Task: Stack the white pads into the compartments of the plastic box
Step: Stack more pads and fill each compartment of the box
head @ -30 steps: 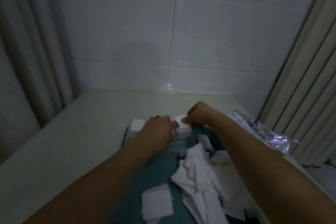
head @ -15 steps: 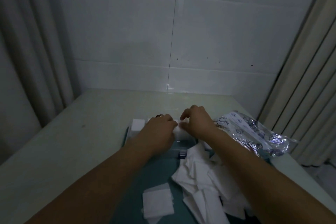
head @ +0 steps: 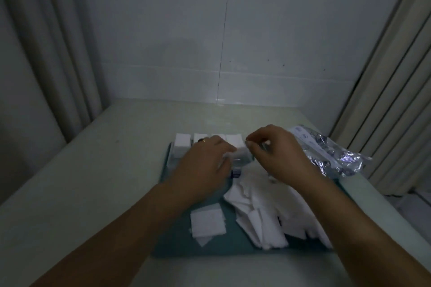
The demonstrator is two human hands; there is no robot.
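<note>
Two hands meet over a plastic box (head: 242,162). Four pad stacks (head: 182,147) stand beyond the left hand (head: 205,165), which pinches a pad (head: 231,155). The right hand (head: 277,154) has curled fingers; its grip is unclear.

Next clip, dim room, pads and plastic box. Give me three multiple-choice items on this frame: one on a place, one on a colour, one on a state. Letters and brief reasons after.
1. Where does the crinkled foil wrapper lie?
A. right of the hands
B. left of the box
C. on the loose pads

2. What colour is the mat under the loose pads?
A. red
B. teal
C. yellow

3. What is the left hand doing?
A. resting flat on bare table
B. hanging off the table edge
C. at the plastic box, touching a white pad

Answers: 1 A, the wrapper sits past the right hand. 2 B, the mat shows blue-green. 3 C, its fingertips meet a pad at the box.
</note>
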